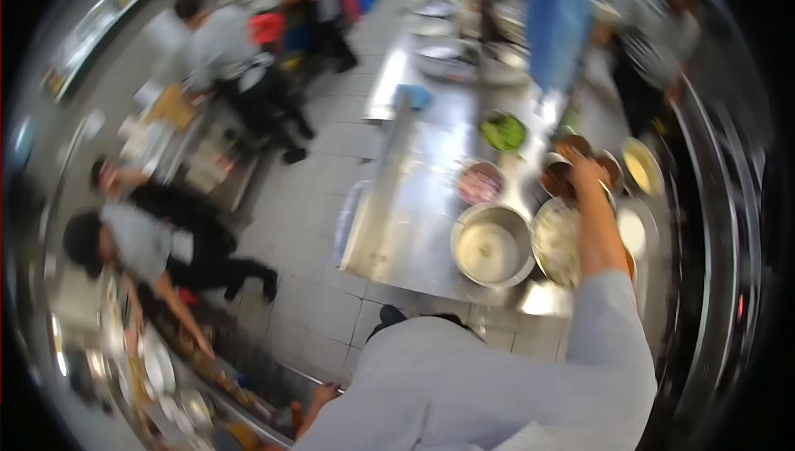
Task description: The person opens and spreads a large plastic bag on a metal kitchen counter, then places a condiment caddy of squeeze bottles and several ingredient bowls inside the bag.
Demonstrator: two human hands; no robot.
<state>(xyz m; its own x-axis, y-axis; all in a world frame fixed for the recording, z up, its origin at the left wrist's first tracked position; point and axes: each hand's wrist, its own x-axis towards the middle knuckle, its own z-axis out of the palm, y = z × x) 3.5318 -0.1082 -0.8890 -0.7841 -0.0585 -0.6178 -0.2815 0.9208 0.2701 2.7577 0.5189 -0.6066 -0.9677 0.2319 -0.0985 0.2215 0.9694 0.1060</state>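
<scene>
My right hand is stretched out on a grey-sleeved arm over a cluster of small bowls of brown sauce. The picture is blurred, so I cannot tell whether its fingers hold anything. Just below that arm sit a wide bowl of pale chopped food and a large steel bowl of pale liquid. My left hand is low at the bottom, by the edge of a second counter; its grip is unclear.
On the steel counter stand a bowl of greens, a bowl of pinkish food and a yellow sauce bowl. A blue cloth hangs above. Other people work at left, upper left and upper right.
</scene>
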